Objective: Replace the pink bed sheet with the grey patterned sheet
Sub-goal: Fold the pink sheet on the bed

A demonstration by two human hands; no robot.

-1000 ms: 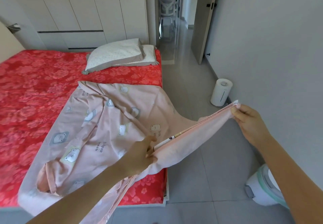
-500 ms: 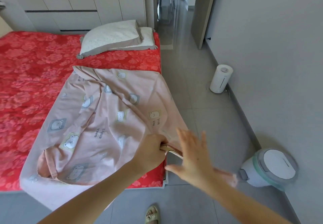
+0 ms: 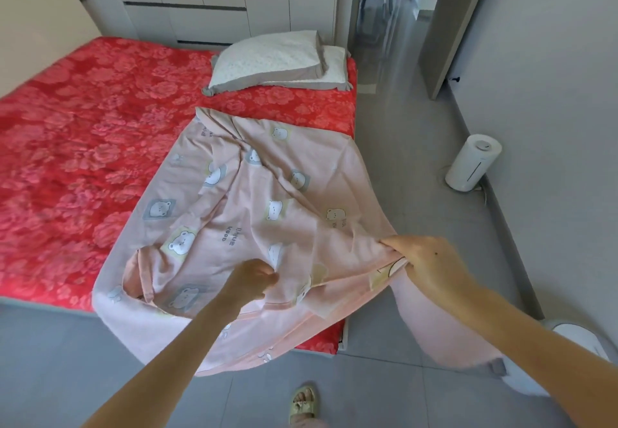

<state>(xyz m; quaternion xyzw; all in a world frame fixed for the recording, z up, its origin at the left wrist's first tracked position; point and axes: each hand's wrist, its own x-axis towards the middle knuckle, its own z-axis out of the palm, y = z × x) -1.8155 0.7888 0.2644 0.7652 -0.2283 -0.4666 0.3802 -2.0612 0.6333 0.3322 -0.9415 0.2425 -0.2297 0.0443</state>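
The pink bed sheet [image 3: 254, 200], printed with small bears, lies partly folded over the near right corner of the bed [image 3: 73, 146], which shows a red floral cover. My left hand [image 3: 250, 280] grips the sheet's near edge in a fist. My right hand [image 3: 424, 263] pinches a bunch of the same sheet off the bed's right side, and a pink length of fabric hangs below it toward the floor. No grey patterned sheet can be made out, apart from two grey-trimmed pillows [image 3: 274, 59] stacked at the bed's far right.
A white cylinder appliance [image 3: 471, 166] stands on the floor by the right wall. A round white device [image 3: 568, 337] sits at the lower right, partly hidden by my arm. White cabinets line the back wall; an open doorway [image 3: 384, 9] leads out. My sandalled foot [image 3: 304, 404] is on grey tiles.
My right hand, stretched out right holding a corner one second ago, swung in open and now pinches the sheet again beside the bed. The left hand kept its grip.
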